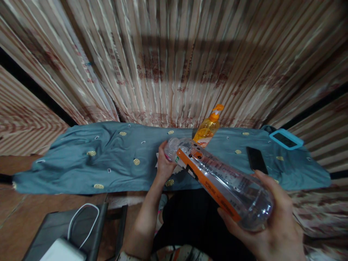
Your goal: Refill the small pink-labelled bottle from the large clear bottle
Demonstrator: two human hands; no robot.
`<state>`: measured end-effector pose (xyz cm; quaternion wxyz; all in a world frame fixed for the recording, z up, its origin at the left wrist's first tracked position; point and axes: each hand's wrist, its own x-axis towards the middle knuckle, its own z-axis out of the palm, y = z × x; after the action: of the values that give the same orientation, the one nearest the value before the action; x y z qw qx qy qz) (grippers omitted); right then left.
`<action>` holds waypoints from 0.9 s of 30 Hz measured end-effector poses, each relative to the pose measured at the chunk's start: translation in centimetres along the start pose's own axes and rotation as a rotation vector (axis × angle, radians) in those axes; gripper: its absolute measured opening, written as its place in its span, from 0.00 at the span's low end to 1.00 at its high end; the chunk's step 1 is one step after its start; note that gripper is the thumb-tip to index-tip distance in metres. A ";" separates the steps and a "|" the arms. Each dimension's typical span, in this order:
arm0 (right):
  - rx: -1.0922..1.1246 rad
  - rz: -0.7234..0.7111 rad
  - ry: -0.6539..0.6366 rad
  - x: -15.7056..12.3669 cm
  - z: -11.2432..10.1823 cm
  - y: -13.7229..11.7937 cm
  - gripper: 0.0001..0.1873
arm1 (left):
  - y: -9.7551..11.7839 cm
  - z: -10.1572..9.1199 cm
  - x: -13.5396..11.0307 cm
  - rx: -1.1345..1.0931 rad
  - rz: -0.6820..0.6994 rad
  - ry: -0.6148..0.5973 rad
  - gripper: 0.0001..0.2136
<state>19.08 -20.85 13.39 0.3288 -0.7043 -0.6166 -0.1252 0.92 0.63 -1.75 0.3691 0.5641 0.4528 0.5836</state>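
Observation:
A large clear plastic bottle (233,177) with an orange printed label slants over the cloth, its base toward me and its neck pointing away to the left. My right hand (277,221) grips the base, with the thumb and fingers on either side. At the neck end my left hand (165,165) is closed around the bottle; its fingertips are partly hidden. No liquid can be made out inside. Just behind the bottle stands a yellow pump bottle (207,131) with an orange pump head. A whitish piece (178,169), perhaps paper, shows partly beneath the bottle's neck.
A blue-green patterned cloth (67,159) covers the narrow table. On its right side lie a black phone (256,159) and a light-blue-framed device (286,139). Pleated curtains (168,72) hang behind. A dark stool (51,224) at lower left holds a white box (63,251) with a cable.

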 end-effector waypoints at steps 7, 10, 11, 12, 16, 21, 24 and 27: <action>-0.010 0.026 -0.020 0.1 -0.1 0.1 0.48 | 0.0 -0.1 -0.1 0.009 0.014 -0.010 0.44; 0.013 0.012 -0.006 0.2 -0.1 0.1 0.47 | 0.2 -0.1 -0.1 0.015 0.021 -0.003 0.44; 0.016 0.005 0.002 0.2 -0.1 0.1 0.47 | 0.3 -0.1 -0.1 0.017 0.016 -0.002 0.44; 0.014 0.001 0.007 0.1 -0.1 0.1 0.47 | 0.4 -0.1 -0.1 0.018 0.009 -0.002 0.44; 0.008 0.004 -0.006 0.1 0.0 0.1 0.47 | 0.5 0.0 0.0 0.015 0.004 0.009 0.44; -0.008 0.010 0.002 0.0 -0.1 -0.1 0.47 | 0.2 0.0 0.0 0.000 0.011 0.008 0.44; -0.008 0.053 -0.004 0.0 -0.1 -0.4 0.47 | -0.1 0.0 0.0 0.001 0.011 0.010 0.45; -0.006 0.060 -0.004 -0.1 -0.1 -0.3 0.47 | -0.2 0.0 0.0 0.003 0.012 0.013 0.45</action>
<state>18.75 -20.96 13.47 0.3292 -0.7237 -0.5954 -0.1156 0.92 0.68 -1.98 0.3618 0.5635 0.4525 0.5889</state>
